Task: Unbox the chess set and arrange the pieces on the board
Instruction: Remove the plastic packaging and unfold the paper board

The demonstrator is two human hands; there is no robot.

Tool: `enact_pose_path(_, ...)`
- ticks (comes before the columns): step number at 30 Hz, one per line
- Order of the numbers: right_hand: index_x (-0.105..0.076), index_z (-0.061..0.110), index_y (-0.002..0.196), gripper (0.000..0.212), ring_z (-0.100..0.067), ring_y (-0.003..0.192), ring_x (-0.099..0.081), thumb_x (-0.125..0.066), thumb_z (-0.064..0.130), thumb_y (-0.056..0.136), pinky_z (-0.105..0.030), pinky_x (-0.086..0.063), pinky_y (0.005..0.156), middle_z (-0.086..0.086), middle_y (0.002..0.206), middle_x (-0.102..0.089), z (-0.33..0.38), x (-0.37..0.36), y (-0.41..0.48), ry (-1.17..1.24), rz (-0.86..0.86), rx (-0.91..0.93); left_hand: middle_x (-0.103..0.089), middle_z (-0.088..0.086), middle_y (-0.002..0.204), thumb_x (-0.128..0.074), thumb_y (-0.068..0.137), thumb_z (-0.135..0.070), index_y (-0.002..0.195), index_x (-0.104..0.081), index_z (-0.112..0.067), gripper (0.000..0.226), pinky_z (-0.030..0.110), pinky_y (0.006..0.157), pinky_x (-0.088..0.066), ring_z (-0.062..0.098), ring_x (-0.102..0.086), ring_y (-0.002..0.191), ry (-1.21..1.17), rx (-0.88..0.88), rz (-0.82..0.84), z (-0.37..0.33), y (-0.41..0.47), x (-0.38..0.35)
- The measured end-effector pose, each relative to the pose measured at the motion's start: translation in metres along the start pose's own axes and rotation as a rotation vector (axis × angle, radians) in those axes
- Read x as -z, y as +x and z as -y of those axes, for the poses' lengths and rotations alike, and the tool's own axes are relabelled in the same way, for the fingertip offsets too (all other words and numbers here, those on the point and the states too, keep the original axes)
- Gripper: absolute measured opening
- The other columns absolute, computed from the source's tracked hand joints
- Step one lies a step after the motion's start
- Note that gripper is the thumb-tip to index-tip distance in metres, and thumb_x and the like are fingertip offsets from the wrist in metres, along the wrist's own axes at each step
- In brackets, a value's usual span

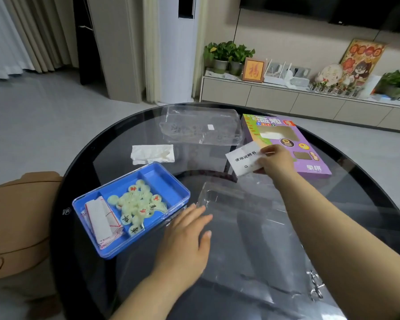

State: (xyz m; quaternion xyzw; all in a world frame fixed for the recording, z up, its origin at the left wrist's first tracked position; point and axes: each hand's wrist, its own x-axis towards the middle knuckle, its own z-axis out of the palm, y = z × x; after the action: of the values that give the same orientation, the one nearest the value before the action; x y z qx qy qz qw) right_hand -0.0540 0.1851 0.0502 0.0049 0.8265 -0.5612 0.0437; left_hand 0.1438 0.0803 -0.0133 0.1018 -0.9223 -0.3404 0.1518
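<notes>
Hands: right hand (273,160) pinching a white leaflet (241,162) by the purple box (311,163); left hand (187,237) flat and relaxed, right beside the blue tray (163,175)
Pieces: pale chess pieces (136,204) all heaped in the tray's middle compartment

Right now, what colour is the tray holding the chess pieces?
The tray is blue, seen best in the head view.

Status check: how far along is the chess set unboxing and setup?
Done: the blue tray is out of the purple box and uncovered. In hand: the right hand pinches the instruction leaflet; the left hand rests flat beside the tray. Left: the folded board sits in the tray unopened, and the pieces are heaped there, none arranged.
</notes>
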Motion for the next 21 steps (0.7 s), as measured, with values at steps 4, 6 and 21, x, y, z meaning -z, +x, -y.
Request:
enact_pose_path(4, -0.054, 0.011, 0.085, 0.018, -0.042, 0.103, -0.056, -0.044, -0.004, 0.082, -0.052, -0.049, 0.087, -0.013, 0.098, -0.055, -0.015, -0.033, 0.03, -0.185, 0.007, 0.049, 0.005, -0.034, 0.129, 0.006, 0.068, -0.054, 0.138, -0.029, -0.035, 0.08, -0.001, 0.09, 0.018, -0.016, 0.01, 0.125, 0.097, -0.001, 0.061, 0.002, 0.0, -0.002)
enact_pose_path(6, -0.057, 0.004, 0.104, 0.025, -0.039, 0.105, -0.055, -0.042, -0.002, 0.085, -0.04, -0.048, 0.087, -0.017, 0.115, -0.055, -0.019, -0.041, 0.035, -0.386, -0.005, 0.088, 0.008, -0.035, 0.13, 0.01, 0.061, -0.055, 0.138, -0.029, -0.036, 0.088, -0.002, 0.086, 0.021, -0.018, 0.019, 0.122, 0.089, 0.022, 0.051, 0.005, -0.002, -0.002)
enact_pose_path(21, -0.066, 0.019, 0.085, 0.011, -0.009, 0.069, -0.048, -0.061, 0.009, 0.081, -0.002, -0.035, 0.055, 0.012, 0.07, -0.053, -0.016, 0.102, -0.057, -1.004, 0.465, 0.318, -0.068, -0.001, 0.106, -0.037, 0.079, -0.039, 0.094, -0.072, -0.016, 0.045, 0.023, 0.098, -0.034, 0.005, -0.039, 0.117, 0.041, -0.219, -0.071, 0.012, -0.011, -0.006)
